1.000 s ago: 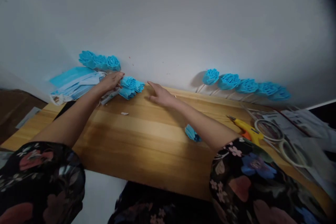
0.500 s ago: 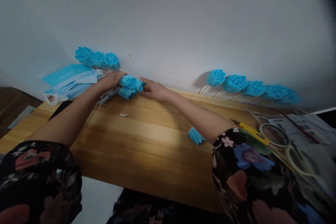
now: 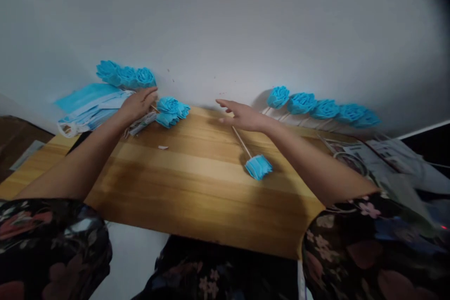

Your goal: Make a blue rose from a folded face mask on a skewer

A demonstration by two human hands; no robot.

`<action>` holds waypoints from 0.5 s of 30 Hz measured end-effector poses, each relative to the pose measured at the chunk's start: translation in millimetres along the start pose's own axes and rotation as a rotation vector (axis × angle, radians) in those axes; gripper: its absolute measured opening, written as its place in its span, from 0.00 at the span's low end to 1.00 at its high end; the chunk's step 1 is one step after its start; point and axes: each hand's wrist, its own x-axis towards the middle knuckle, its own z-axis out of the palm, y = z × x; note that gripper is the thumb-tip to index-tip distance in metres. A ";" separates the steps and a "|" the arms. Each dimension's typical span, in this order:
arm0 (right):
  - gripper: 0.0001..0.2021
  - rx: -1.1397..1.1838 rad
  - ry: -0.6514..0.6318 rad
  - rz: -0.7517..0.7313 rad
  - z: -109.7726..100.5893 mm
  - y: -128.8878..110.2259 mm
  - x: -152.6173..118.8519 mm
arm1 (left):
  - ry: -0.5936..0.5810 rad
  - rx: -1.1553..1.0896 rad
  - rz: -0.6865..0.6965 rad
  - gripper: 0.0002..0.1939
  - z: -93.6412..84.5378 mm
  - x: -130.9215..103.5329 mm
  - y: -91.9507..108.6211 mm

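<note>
Fingers stretched out, my left hand [image 3: 139,104] is open just left of a small cluster of blue folded flowers [image 3: 168,110] on the table; part of a thin stick shows between hand and flowers. My right hand [image 3: 242,116] hovers open over the middle of the table with nothing in it. Beneath it lies a single blue flower [image 3: 258,167], its thin stick [image 3: 241,140] pointing up toward my fingers. Left of my left hand lies a pile of blue face masks [image 3: 93,103], with white ear loops showing.
Several blue flowers on sticks [image 3: 301,103] lean along the wall at right, and more blue flowers [image 3: 127,76] rest against it at left. A white scrap [image 3: 162,147] lies on the wooden table [image 3: 168,187]. Papers [image 3: 383,154] are at the right end.
My right hand has moved away from the flower cluster to the right. My left hand has drawn slightly left of the cluster. The single flower's stick now shows.
</note>
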 end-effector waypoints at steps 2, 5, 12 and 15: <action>0.41 0.007 -0.002 0.086 -10.7 0.9 -35.0 | 0.036 0.005 0.012 0.38 -10.3 -19.3 8.7; 0.41 0.010 -0.014 0.204 -15.5 -3.2 -82.6 | 0.123 -0.010 0.026 0.38 -24.7 -52.4 28.6; 0.44 -0.015 -0.036 0.297 10.8 -18.0 -153.3 | 0.119 -0.080 0.354 0.25 -2.7 -111.3 100.9; 0.48 -0.059 0.051 0.300 41.5 -23.2 -166.7 | -0.014 -0.082 0.555 0.23 39.6 -114.8 134.5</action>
